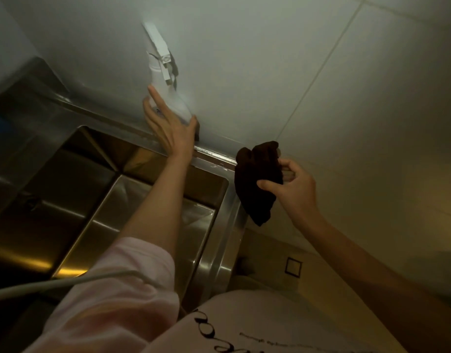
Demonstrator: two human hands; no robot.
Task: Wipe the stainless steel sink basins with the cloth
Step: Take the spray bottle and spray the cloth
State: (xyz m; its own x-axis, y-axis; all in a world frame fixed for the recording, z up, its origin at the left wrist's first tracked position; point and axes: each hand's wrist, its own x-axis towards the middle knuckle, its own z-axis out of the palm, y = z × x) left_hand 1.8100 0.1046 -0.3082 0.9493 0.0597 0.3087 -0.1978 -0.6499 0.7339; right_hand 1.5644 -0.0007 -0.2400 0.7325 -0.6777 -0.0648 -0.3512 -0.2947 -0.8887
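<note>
A stainless steel sink basin (153,200) fills the lower left of the head view. On its back ledge, against the white wall, stands a white spray bottle (165,80). My left hand (168,126) reaches over the basin and wraps the bottle's lower body, thumb on the right side and fingers on the left. My right hand (293,187) hovers right of the sink, above its right rim, pinching a dark brown cloth (260,179) that hangs bunched from my fingers.
A second basin (41,189) lies to the left behind a divider. The sink's right rim (227,238) drops to a beige floor with a small square drain cover (293,267). A white cable (53,285) crosses the lower left. Tiled wall is behind.
</note>
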